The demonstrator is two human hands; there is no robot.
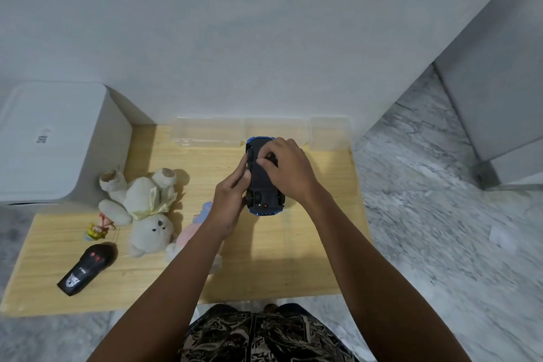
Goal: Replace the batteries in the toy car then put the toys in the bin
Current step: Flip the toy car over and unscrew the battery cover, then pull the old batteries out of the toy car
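While upturned, toy car [262, 178] gripped, seemingly both hands.

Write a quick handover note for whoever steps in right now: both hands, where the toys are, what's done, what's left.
Left hand holds the upturned blue toy car by its side; right hand grips it from the right, fingers at the underside.
White plush bear, pink plush, small figurine and black remote control lie on the wooden table.
White lidded bin stands at left.
Battery state unclear.
No toy binned yet.
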